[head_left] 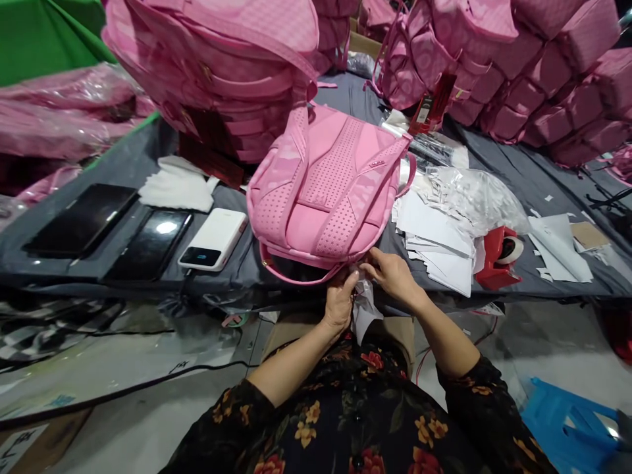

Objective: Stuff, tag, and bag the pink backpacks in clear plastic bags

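Note:
A pink backpack (328,178) lies on the table in front of me, its perforated back panel and shoulder straps facing up. Its looped handle (296,275) hangs over the near edge. My left hand (340,303) is closed just below the bag's near right corner, its thumb against a crumpled piece of white paper (365,313) that dangles between my hands. Close beside it, my right hand (392,276) has its fingers bent in a pinch at the bag's lower edge. What sits between those right fingertips is too small to make out.
Left of the bag lie a white power bank (214,238), two dark phone-like devices and a white cloth (176,184). To the right are paper sheets (437,240), clear plastic (478,197) and a red tape dispenser (500,258). Pink bags (217,72) are piled behind.

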Available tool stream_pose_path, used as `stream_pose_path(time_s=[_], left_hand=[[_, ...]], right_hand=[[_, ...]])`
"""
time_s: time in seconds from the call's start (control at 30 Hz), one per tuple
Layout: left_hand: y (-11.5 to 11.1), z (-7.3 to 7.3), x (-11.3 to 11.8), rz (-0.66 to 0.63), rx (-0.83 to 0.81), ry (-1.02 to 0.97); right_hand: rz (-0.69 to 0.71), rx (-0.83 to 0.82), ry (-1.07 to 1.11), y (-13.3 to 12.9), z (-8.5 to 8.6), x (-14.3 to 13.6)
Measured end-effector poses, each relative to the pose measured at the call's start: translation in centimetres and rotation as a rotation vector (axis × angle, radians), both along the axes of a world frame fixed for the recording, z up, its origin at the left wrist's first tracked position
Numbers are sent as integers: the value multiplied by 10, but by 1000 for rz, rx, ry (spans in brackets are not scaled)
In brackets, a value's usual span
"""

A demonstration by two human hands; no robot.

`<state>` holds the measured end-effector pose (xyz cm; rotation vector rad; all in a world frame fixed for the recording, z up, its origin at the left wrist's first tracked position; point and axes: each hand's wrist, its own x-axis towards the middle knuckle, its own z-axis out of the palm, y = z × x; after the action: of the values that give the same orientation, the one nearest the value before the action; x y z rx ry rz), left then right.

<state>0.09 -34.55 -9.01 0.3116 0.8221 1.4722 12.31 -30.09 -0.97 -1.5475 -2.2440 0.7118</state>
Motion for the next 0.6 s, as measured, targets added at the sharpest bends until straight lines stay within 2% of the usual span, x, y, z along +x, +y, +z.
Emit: stream_pose_path(time_s=[0.13,0.27,0.37,0.43,0.6], left_hand=[[2,2,0,-16,-94,-2],[3,0,-1,-24,-131,11],[3,-3,-1,8,-116,33],[3,-6,-1,25,-96,54],[4,-10,0,67,-107,71]], right_hand=[[125,-142,235,5,-2,12],[173,-251,446,6,-21,12],[117,-306,510,4,-39,5],[63,-269,457,3,-47,2],[-138,-81,297,-1,-47,2]])
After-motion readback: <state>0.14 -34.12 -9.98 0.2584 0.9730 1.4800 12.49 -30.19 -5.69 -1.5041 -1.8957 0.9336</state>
